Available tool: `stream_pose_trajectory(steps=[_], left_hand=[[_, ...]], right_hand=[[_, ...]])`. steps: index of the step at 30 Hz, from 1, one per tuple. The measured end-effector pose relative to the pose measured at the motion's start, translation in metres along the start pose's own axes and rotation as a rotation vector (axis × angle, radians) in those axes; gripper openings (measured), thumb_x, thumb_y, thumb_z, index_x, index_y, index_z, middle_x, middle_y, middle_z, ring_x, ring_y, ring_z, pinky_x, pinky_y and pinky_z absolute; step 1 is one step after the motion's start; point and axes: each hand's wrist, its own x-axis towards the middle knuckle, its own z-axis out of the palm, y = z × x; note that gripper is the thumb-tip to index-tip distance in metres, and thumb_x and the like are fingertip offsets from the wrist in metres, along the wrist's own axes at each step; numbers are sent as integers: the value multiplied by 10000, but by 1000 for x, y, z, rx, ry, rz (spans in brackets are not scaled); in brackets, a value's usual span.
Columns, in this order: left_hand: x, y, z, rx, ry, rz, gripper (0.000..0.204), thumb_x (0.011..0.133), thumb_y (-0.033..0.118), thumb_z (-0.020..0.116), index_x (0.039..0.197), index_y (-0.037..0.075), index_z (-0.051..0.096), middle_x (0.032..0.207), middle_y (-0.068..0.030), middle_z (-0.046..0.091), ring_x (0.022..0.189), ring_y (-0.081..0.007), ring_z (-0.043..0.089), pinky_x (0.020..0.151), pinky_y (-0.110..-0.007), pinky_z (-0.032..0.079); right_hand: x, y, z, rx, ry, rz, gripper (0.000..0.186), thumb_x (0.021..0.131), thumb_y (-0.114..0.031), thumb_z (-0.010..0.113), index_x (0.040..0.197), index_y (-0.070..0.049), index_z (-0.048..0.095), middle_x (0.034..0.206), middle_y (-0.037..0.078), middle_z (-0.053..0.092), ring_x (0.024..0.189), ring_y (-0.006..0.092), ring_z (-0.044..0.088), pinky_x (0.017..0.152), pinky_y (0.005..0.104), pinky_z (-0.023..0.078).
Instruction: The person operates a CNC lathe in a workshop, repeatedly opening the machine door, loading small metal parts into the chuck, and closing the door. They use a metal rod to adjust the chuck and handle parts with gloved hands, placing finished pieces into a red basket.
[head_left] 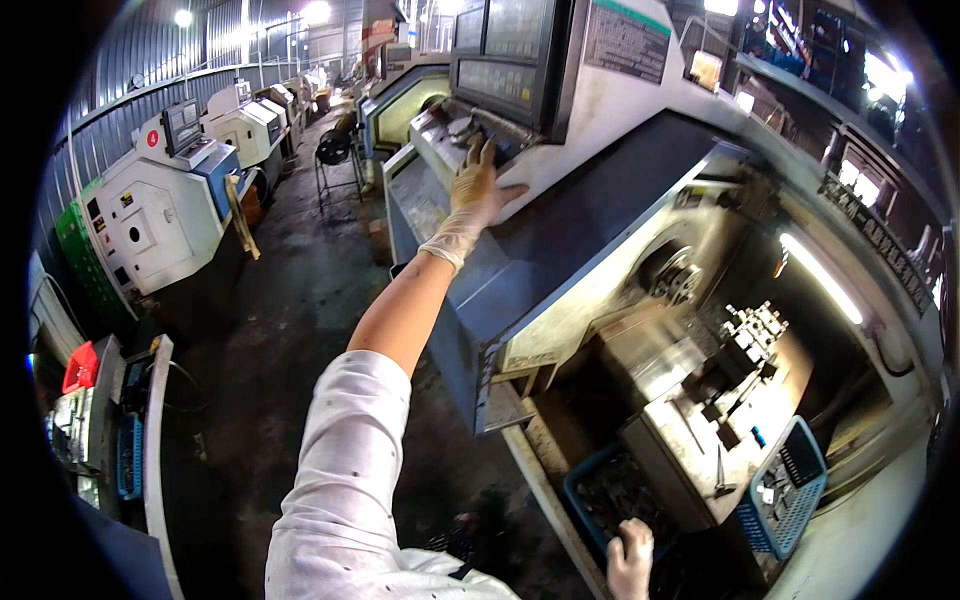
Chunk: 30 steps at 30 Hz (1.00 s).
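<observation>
- A white machine (165, 222) is standing at left, carrying a monitor (183, 127).
- A red bin (80, 367) is sitting near a narrow blue basket (129, 455).
- A corrugated wall (100, 70) is rising behind.
- A ceiling lamp (183, 18) is glowing.

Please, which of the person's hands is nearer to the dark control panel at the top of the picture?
The left. The left hand is just below the control panel in the picture; the right hand is much lower, at the bottom edge, beside a blue basket.
</observation>
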Motion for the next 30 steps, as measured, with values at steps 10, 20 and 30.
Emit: stream_pose_trajectory(steps=[10, 20, 30], left_hand=[[2, 26, 5, 163, -171, -44, 883, 566, 518, 678, 1161, -42, 343, 1214, -206, 363, 1000, -343, 473, 816, -358, 409], [-226, -79, -240, -144, -371, 132, 657, 720, 262, 594, 1265, 63, 286, 1345, -201, 156, 1243, -364, 140, 1000, -456, 111], [-481, -222, -703, 1054, 218, -743, 437, 739, 128, 550, 1152, 67, 421, 1270, -149, 316, 1183, -319, 275, 982, -432, 198]], right_hand=[[-83, 2, 43, 179, -27, 365, 230, 758, -84, 520, 967, 12, 510, 1024, 161, 476, 957, 269, 478, 823, 326, 388], [-54, -164, 183, 431, -440, 53, 274, 781, -196, 516, 1008, -42, 522, 1058, 129, 506, 1012, 290, 460, 888, 341, 347], [-122, -419, 432, 680, -1088, -432, 200, 789, -79, 505, 978, -25, 534, 981, 100, 531, 876, 187, 516, 767, 265, 408]])
